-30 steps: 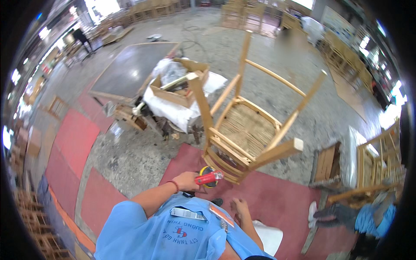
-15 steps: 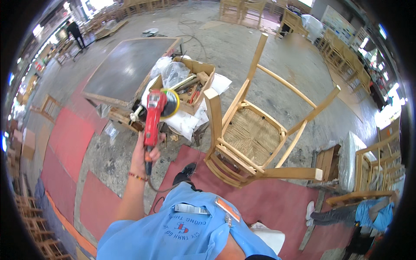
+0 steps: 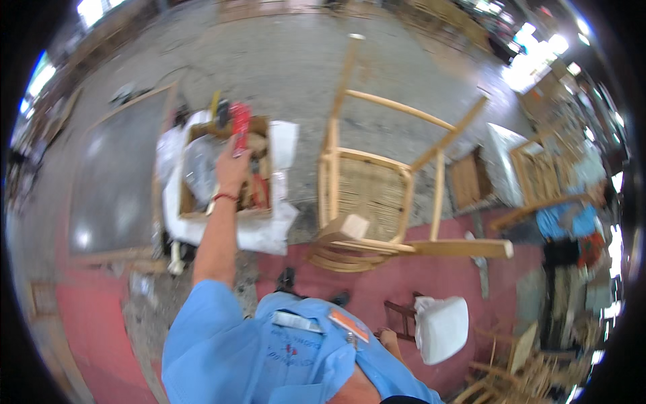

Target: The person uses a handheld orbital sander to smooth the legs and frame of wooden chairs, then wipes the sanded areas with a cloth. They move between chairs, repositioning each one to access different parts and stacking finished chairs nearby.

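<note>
From the head view: the left hand (image 3: pixel 232 168) is stretched out over the open brown cardboard box (image 3: pixel 222 178), fingers wrapped tight round the red handheld power tool (image 3: pixel 240 128), which sits right above the box's clutter. The box rests on white sheeting (image 3: pixel 269 232) on the concrete floor (image 3: pixel 282 67). Just beside it, to the right, the pale wooden chair with a woven seat (image 3: pixel 370 195) lies tipped over. The right hand (image 3: pixel 390 340) is low by the blue shirt (image 3: pixel 269 350); I cannot tell its grip. A white cushioned stool (image 3: pixel 441 326) stands near it.
</note>
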The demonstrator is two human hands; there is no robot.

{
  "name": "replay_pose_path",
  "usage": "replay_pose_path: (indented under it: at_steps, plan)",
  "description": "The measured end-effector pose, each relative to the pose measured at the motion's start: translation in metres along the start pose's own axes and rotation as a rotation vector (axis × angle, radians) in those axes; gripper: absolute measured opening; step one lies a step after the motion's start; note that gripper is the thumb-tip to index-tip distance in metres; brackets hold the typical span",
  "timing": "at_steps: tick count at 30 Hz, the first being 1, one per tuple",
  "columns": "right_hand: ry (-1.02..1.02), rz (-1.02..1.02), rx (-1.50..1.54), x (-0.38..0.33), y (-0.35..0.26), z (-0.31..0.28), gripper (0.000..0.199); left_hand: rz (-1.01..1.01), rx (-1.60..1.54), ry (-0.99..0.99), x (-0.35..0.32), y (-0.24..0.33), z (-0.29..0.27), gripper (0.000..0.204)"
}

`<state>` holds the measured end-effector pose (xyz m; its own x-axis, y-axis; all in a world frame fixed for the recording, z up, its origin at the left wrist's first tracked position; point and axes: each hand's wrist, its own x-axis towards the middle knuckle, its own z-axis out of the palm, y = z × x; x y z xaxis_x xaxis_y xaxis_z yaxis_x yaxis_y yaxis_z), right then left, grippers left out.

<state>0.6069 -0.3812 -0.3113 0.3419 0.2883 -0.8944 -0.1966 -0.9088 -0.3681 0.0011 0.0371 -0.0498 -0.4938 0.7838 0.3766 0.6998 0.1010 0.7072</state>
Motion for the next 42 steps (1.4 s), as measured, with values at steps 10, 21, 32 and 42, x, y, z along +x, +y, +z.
replay_pose_path:
  at_steps: [10,21,32,42]
  plan:
    - [0.180,0.132,-0.056,-0.043,0.031,0.004,0.021,0.014,0.260,-0.332,-0.011,-0.092,0.059,0.057]
    - [-0.084,-0.278,-0.477,0.094,-0.031,0.021,0.016,0.287,0.079,-0.099,-0.124,-0.048,-0.012,0.053]
    - [-0.314,0.113,-0.422,0.118,-0.086,0.004,0.020,-0.756,0.096,-0.377,-0.351,-0.076,-0.095,0.058]
    - [-0.181,-0.158,-0.429,0.030,-0.149,0.060,0.020,-1.000,-0.265,0.189,-0.316,-0.240,-0.129,0.087]
